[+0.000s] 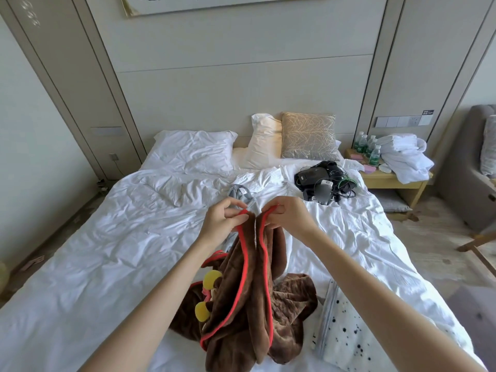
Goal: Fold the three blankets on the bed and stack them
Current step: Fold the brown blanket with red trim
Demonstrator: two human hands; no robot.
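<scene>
Folds of a brown blanket (241, 304) with red edging and yellow pom-poms are being left heaped on the near part of the white bed (107, 251), while its upper part is being lifted clear of the sheets. Just to the right of that heap, a white blanket with dark spots (346, 334) is being carried flat by the bed, and it is being partly hidden by the right forearm.

Above the heap, the red hem of the brown blanket is being pinched by the left hand (222, 221) between thumb and curled fingers. The same hem is being gripped by the right hand (290, 218), its fingers curled over the edge. Both hands are being held close together, side by side, so that the cloth is being hung down between them in two long folds.

Just beyond the hands, a grey blanket (239, 193) with a white label is being left crumpled on the bed, partly hidden behind the fingers. Farther right, a pile of black gear and cables (322, 181) is being carried by the sheets.

At the head of the bed, a flat white pillow (193, 151), an upright white pillow (264, 143) and a patterned cushion (308, 136) are being propped near the wall panel. On the bedside tabletop (389, 181) to the right, water bottles (367, 146) and a bundle of white cloth (405, 154) are being kept.
</scene>
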